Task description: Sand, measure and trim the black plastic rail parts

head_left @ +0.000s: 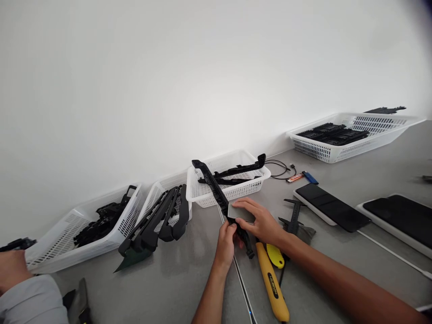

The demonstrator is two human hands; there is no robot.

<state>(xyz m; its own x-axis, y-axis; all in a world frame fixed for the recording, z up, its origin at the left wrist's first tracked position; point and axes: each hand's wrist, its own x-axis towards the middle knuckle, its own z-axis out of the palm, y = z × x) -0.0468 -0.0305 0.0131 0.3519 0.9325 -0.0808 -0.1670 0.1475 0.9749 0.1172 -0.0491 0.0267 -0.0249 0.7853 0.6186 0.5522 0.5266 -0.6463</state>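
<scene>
A long black plastic trim piece (216, 191) slants up and away from me, its far end over a white basket (205, 197). My left hand (225, 245) is closed round its near part. In my right hand (258, 218) is a flat grey rectangular block (240, 213), gripped between fingers and thumb and set against the side of the trim piece. Just below my right hand lie a tool with a yellow handle (272, 283) and a yellow cutter-like piece (276, 255). Black calipers (294, 216) rest beside my right wrist.
More baskets with black parts stand at left (116, 238) and far right (334, 155). Dark trim pieces (175, 216) lean over another basket. Two phone-like slabs (332, 207), a lighter (309, 177) and a cable (280, 164) lie at right. Another person's sleeve (32, 299) and a knife (83, 299) are at lower left.
</scene>
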